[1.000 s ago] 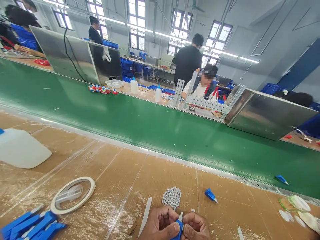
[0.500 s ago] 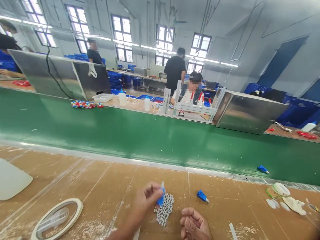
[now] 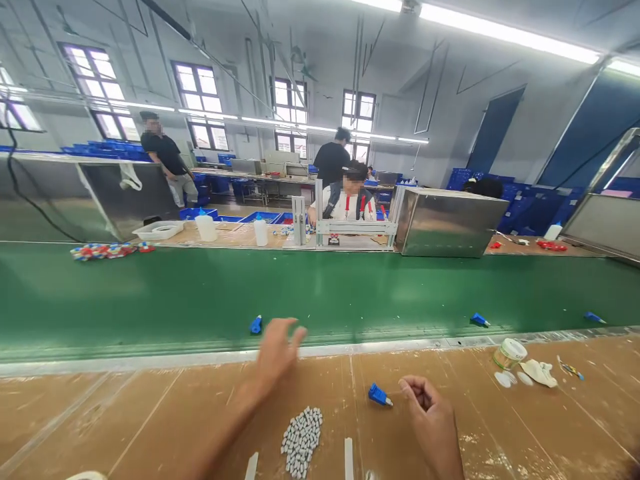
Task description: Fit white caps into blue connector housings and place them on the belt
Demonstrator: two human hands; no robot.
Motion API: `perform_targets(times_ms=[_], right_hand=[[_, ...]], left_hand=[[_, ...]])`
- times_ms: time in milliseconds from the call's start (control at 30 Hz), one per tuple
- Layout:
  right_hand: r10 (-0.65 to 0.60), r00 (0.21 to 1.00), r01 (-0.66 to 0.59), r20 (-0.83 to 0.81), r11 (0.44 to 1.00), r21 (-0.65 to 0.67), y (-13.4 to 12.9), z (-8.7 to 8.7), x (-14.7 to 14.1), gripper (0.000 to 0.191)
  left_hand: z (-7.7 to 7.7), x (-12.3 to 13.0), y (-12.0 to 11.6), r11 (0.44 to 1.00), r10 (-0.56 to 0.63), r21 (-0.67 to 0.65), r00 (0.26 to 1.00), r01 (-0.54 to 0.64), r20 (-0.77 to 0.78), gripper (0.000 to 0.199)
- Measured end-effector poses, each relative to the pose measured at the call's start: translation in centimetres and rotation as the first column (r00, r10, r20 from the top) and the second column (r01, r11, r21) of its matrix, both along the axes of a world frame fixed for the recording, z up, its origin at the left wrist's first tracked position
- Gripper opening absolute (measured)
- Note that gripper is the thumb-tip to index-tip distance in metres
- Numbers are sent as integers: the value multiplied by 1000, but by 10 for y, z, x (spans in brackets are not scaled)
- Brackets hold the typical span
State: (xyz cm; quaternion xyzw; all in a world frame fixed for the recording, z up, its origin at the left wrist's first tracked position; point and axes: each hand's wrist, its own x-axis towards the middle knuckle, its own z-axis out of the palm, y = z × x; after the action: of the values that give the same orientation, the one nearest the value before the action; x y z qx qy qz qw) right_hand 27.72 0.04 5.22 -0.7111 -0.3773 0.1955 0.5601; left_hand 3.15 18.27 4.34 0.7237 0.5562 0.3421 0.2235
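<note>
My left hand (image 3: pixel 277 348) reaches out over the near edge of the green conveyor belt, slightly blurred, its fingers apart and nothing held. Just left of its fingertips, a blue plastic piece with a pale tip (image 3: pixel 256 325) lies on the belt. My right hand (image 3: pixel 431 408) hovers over the brown table with thumb and forefinger pinched together; whatever they may hold is too small to make out. Close to those fingertips lies another blue plastic piece (image 3: pixel 380 394), its pale tip pointing right. A pile of small grey pieces (image 3: pixel 302 440) sits on the table between my forearms.
The green belt (image 3: pixel 350 287) crosses ahead, carrying more blue pieces (image 3: pixel 480 320) at right. A tub (image 3: pixel 510 353), a cloth (image 3: pixel 539 373) and pliers (image 3: pixel 570 369) lie on the right. White strips (image 3: pixel 349 459) lie near me. Across the belt, a person (image 3: pixel 350 190) sits behind a metal frame (image 3: pixel 355 228).
My left hand has moved forward from the pile to the belt and let go of the blue piece, which now lies there. My right hand has come up beside the other blue piece. The view has turned right.
</note>
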Motion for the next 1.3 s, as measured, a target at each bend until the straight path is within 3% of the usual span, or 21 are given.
perform_targets(times_ms=[33, 67, 100, 133, 200, 300, 467, 600, 733, 800, 900, 1033, 1067, 1133, 1200, 1300], right_hand=[[-22, 1000, 22, -14, 1000, 13, 1, 1, 7, 39], [-35, 999, 35, -17, 999, 21, 1, 1, 12, 41], [-43, 999, 44, -22, 999, 25, 2, 0, 16, 42], [-47, 999, 48, -26, 998, 27, 2, -1, 19, 43], [-36, 999, 37, -34, 999, 29, 4, -4, 23, 43], [11, 999, -10, -41, 1000, 26, 7, -4, 28, 43], [195, 976, -196, -93, 981, -3, 6, 1, 20, 50], [427, 884, -431, -188, 902, 20, 1, 2, -10, 61], [529, 817, -536, -230, 843, 34, -3, 1, -37, 56], [550, 798, -565, -248, 825, 10, -3, 2, -43, 56], [579, 769, -608, -272, 793, -31, -4, 5, -50, 57], [608, 757, -645, -238, 755, -119, -23, 3, -57, 55], [646, 740, -672, -185, 720, -173, -30, 0, -59, 51], [764, 635, -760, -118, 589, -275, -46, -13, -65, 43], [829, 545, -819, -121, 496, -289, -58, -29, -75, 42], [842, 524, -841, -128, 489, -231, -65, -51, -91, 42]], left_hand=[[-4, 22, -18, 989, -145, 6, 989, 145, -13, 35], [-8, 44, -36, 935, -353, -3, 934, 354, -43, 32], [-11, 65, -52, 774, -629, -32, 763, 632, -150, 37], [-14, 83, -65, 649, -747, -62, 620, 758, -240, 43], [-16, 110, -80, 599, -780, -89, 555, 796, -288, 40], [-14, 123, -84, 650, -739, -97, 598, 753, -309, 28], [3, 98, -94, 757, -644, -73, 723, 649, -252, 20], [11, 71, -119, 837, -546, -34, 832, 545, -96, 16], [11, 54, -136, 869, -489, -32, 867, 493, 93, 11], [10, 49, -139, 853, -460, -152, 857, 499, 231, 9], [9, 39, -138, 786, -351, -337, 823, 518, 446, 21], [4, 14, -133, 755, -170, -382, 721, 533, 672, 40], [1, 6, -131, 756, -118, -386, 690, 528, 714, 44], [-5, -10, -129, 771, -11, -403, 643, 493, 766, 49], [-14, -21, -127, 780, 70, -427, 613, 458, 787, 52], [-28, -29, -127, 779, 128, -452, 594, 436, 794, 56]])
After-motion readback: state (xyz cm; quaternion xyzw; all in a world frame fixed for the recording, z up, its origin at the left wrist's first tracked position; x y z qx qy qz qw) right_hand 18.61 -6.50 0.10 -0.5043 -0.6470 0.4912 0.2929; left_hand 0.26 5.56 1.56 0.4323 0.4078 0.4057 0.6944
